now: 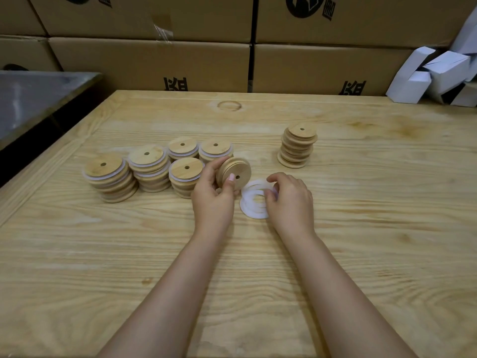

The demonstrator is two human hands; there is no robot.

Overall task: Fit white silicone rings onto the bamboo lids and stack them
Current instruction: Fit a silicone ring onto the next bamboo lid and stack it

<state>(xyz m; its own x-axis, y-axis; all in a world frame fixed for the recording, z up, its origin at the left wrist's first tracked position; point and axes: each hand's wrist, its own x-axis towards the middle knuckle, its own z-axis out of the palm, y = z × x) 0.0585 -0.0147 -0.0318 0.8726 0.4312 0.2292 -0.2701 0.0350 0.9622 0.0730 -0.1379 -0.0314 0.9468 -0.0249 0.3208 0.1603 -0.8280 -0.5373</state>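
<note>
My left hand [214, 195] holds a round bamboo lid [236, 173] tilted on edge, thumb over its centre hole. Just right of it lies a small pile of white silicone rings [254, 202] on the table. My right hand [290, 197] rests on that pile with fingertips pinching the top ring's right side. Left of my hands stand several stacks of bamboo lids with white rings fitted [148, 167]. A separate stack of bare bamboo lids [296, 146] stands at the right rear.
The wooden table [361, 241] stretches wide in front. Cardboard boxes [154, 65] wall off the back. Folded white cartons [436, 76] lie at the far right corner. A dark metal surface [33, 99] adjoins the table's left side.
</note>
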